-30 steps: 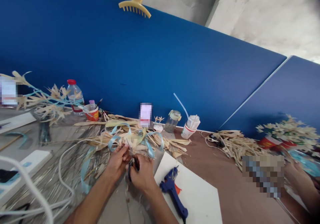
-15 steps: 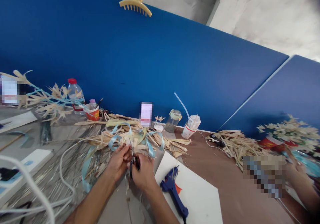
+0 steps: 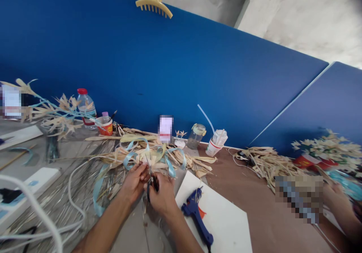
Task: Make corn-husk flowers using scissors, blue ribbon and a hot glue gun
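Observation:
My right hand [image 3: 163,194] is closed round the black handles of a pair of scissors [image 3: 148,192], whose blades point up and away from me. Right beside the blades, my left hand [image 3: 135,181] is closed in a pinch. Whatever its fingertips hold is too small to make out. Just beyond both hands lies a loose pile of dried corn husks [image 3: 195,163], with curls of light blue ribbon [image 3: 169,167] across it. A blue glue gun [image 3: 200,221] rests on a white board [image 3: 230,226] to the right of my right hand.
White cables [image 3: 70,189] and a power strip [image 3: 31,192] lie at the left. Along the blue partition [image 3: 169,68] stand a bottle [image 3: 86,109], a red cup [image 3: 104,128], a glass jar [image 3: 195,136] and a white cup [image 3: 213,147]. A co-worker's hand [image 3: 336,196] is at far right.
Both my hands and the scissors stay in nearly the same place. At far right the co-worker's hand has shifted slightly.

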The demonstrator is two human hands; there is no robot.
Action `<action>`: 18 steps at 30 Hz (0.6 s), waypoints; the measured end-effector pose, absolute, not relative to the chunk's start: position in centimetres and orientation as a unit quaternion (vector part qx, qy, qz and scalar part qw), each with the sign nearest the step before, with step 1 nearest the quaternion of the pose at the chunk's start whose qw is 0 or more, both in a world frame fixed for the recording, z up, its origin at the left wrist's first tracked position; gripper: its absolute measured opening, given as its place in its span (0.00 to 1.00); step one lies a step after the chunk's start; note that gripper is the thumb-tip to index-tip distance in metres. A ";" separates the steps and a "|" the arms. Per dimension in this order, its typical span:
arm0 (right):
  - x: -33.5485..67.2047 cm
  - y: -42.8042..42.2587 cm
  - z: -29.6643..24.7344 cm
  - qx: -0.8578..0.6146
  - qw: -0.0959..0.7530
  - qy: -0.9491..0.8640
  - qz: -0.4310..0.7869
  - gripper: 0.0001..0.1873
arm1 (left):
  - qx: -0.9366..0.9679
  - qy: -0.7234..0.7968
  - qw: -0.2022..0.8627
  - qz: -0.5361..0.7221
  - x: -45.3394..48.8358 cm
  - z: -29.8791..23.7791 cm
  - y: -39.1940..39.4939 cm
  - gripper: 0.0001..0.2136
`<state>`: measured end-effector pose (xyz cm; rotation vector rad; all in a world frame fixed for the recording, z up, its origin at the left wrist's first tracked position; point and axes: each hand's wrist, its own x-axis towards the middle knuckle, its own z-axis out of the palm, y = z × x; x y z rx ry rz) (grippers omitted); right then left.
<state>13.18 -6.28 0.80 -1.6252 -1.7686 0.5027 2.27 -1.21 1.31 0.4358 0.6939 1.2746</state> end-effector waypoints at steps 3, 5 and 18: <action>13.2 -6.3 0.8 -0.621 0.337 -0.680 0.197 0.16 | 0.197 0.315 0.725 0.580 2.3 1.4 -1.3 0.15; 13.2 -6.3 0.8 -0.621 0.336 -0.680 0.198 0.15 | 0.201 0.316 0.727 0.575 2.2 1.4 -1.3 0.15; 13.1 -6.2 0.8 -0.622 0.336 -0.682 0.190 0.17 | 0.202 0.319 0.731 0.569 2.0 1.1 -1.2 0.15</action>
